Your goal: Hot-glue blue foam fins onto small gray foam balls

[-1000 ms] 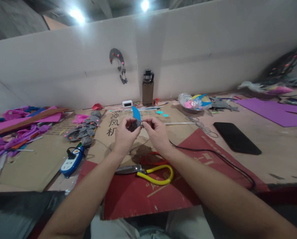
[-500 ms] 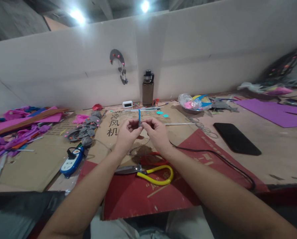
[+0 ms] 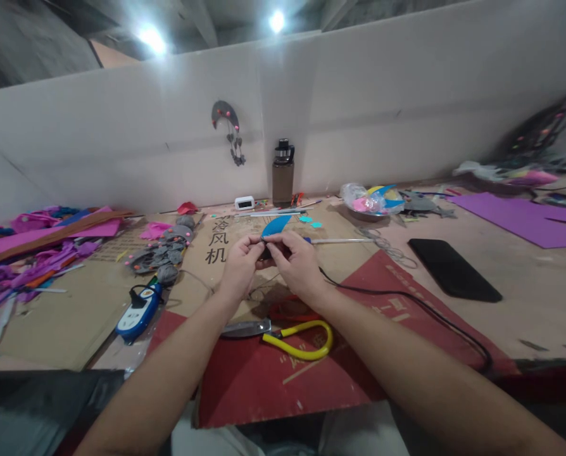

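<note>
Above the cardboard, my left hand (image 3: 239,265) and my right hand (image 3: 293,261) meet, fingertips pinched together on a curved, pointed blue felt piece (image 3: 276,226). Its tip sticks up past my fingers, while its lower part is hidden behind them. A small dark bit shows between the fingertips; I cannot make out what it is. Beneath my wrists lie scissors (image 3: 306,356) with yellow and red handle loops, blade toward the left. A thin grey cord runs from a grey yarn ball (image 3: 168,273) toward the space under my hands.
A white stick (image 3: 342,240) and a black phone (image 3: 454,269) lie to the right. Behind stand a water bottle (image 3: 283,180) and a bowl (image 3: 371,215) of felt pieces. At left are a blue power strip (image 3: 139,313) and felt scraps (image 3: 50,253). Red cardboard (image 3: 245,392) covers the front edge.
The blue felt piece has turned from edge-on to showing its broad face, tip leaning right. Both hands still pinch it, with the right fingers now laid across its base.
</note>
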`<move>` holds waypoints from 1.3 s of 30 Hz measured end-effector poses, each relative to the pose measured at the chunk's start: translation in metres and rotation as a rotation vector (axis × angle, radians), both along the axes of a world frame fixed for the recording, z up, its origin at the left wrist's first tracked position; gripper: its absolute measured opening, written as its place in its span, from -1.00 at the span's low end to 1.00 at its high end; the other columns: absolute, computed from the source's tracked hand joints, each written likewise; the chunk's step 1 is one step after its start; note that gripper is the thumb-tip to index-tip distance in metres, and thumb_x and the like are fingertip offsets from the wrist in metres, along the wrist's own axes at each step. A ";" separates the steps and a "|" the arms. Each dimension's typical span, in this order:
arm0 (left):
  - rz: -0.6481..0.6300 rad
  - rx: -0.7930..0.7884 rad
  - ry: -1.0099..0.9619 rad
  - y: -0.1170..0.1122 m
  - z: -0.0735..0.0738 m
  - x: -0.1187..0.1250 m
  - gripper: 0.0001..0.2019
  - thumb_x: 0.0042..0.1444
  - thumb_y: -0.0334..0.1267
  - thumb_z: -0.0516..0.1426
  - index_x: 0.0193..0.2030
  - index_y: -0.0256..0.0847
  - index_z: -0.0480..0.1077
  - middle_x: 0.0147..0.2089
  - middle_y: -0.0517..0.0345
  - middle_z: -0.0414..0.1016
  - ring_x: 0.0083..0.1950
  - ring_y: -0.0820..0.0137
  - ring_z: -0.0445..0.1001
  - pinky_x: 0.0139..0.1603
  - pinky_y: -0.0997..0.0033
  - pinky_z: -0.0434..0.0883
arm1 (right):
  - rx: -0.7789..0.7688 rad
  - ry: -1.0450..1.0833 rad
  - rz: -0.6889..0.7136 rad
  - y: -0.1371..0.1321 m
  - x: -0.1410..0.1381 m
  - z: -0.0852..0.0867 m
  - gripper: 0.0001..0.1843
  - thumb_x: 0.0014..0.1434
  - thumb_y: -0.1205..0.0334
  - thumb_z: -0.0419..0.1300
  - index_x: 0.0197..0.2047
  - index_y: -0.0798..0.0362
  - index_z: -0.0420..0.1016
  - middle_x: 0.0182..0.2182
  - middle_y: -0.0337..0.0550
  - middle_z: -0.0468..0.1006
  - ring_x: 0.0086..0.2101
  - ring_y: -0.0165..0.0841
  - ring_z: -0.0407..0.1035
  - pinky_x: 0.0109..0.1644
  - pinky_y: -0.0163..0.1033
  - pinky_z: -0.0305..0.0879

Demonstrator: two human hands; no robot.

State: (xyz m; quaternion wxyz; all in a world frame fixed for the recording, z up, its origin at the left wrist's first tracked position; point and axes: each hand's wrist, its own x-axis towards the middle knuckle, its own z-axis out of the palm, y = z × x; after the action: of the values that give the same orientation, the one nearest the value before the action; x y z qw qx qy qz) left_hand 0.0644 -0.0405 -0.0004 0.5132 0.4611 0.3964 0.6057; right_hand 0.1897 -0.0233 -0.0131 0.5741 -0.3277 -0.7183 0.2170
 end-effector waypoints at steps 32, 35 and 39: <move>0.320 0.039 -0.121 0.041 -0.007 -0.050 -0.83 0.00 -0.26 0.17 -0.45 -0.31 0.30 -0.42 0.09 0.51 -0.34 0.37 0.57 -0.22 0.31 0.55 | -0.541 0.577 0.515 0.022 0.016 0.016 -0.80 -0.09 0.25 0.14 -0.42 0.00 0.15 -0.50 -0.37 0.22 -0.46 -0.48 0.23 -0.32 -0.32 0.22; 0.321 0.030 -0.144 0.039 -0.005 -0.048 -0.84 0.02 -0.28 0.16 -0.45 -0.30 0.27 -0.45 0.12 0.48 -0.34 0.36 0.57 -0.19 0.26 0.55 | -0.347 0.187 0.046 0.029 0.030 0.011 -0.92 -0.01 0.23 0.07 -0.39 0.01 0.23 -0.50 -0.31 0.29 -0.45 -0.42 0.24 -0.33 -0.31 0.19; 0.280 0.058 -0.150 0.036 -0.004 -0.047 -0.82 0.02 -0.27 0.19 -0.44 -0.27 0.25 -0.51 0.22 0.42 -0.32 0.34 0.58 -0.16 0.21 0.55 | -0.304 -0.447 -0.323 0.043 0.046 -0.009 -0.83 0.08 0.15 0.08 -0.40 0.06 0.37 -0.45 -0.05 0.47 -0.32 -0.26 0.37 -0.22 -0.22 0.23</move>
State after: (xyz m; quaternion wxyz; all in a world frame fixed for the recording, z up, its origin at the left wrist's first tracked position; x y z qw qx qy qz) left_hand 0.0172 -0.0050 -0.0044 0.4383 0.3696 0.3998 0.7152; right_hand 0.2356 0.0198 -0.0217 0.3732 -0.5592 -0.7248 0.1506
